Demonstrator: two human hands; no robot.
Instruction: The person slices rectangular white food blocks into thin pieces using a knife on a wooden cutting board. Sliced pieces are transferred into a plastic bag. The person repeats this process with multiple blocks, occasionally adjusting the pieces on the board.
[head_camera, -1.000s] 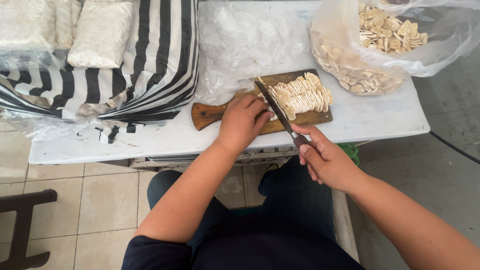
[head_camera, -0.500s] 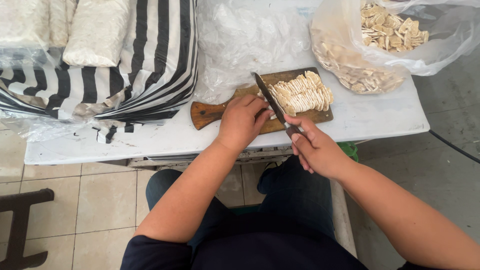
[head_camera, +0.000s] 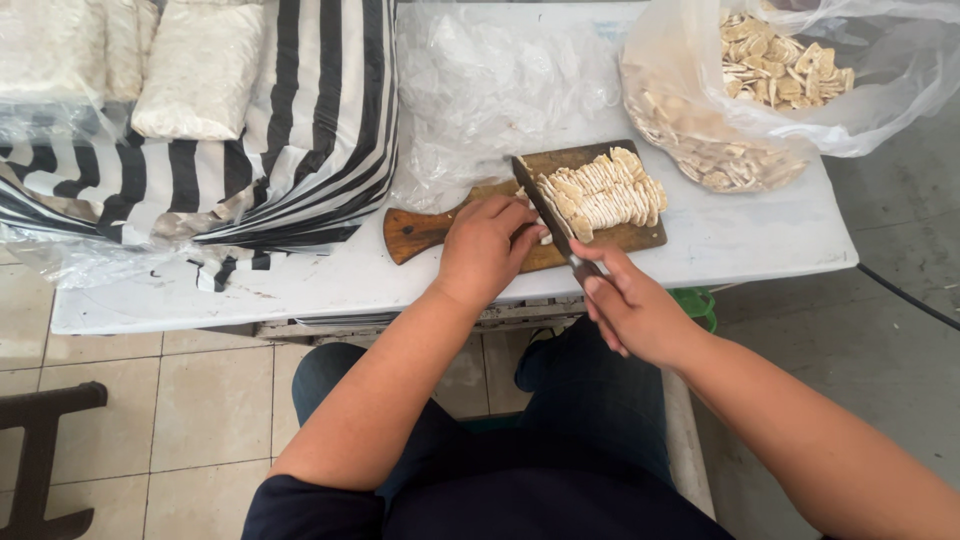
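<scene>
1. On the wooden cutting board (head_camera: 610, 238) near the front edge of the white table (head_camera: 760, 235): lay a fanned row of pale slices (head_camera: 605, 195), just right of the blade.
2. Gripped the knife (head_camera: 545, 215) by its handle in the right hand (head_camera: 630, 305), fingers wrapped shut around it, blade angled toward the far left.
3. Rested the left hand (head_camera: 485, 245) on the board's left part, fingers curled and pressed together beside the blade; whether pinching an uncut piece, cannot tell.
4. Judged best here: left fingertips kept tucked back, blade kept upright, slices kept even and thin.
5. To the far right, sat 2 clear bags of slices (head_camera: 740, 110); to the left, a striped sack (head_camera: 300, 130).
6. Compared with 0.5 s earlier: moved very little, knife and both hands in nearly the same pose, slice row unchanged.
</scene>
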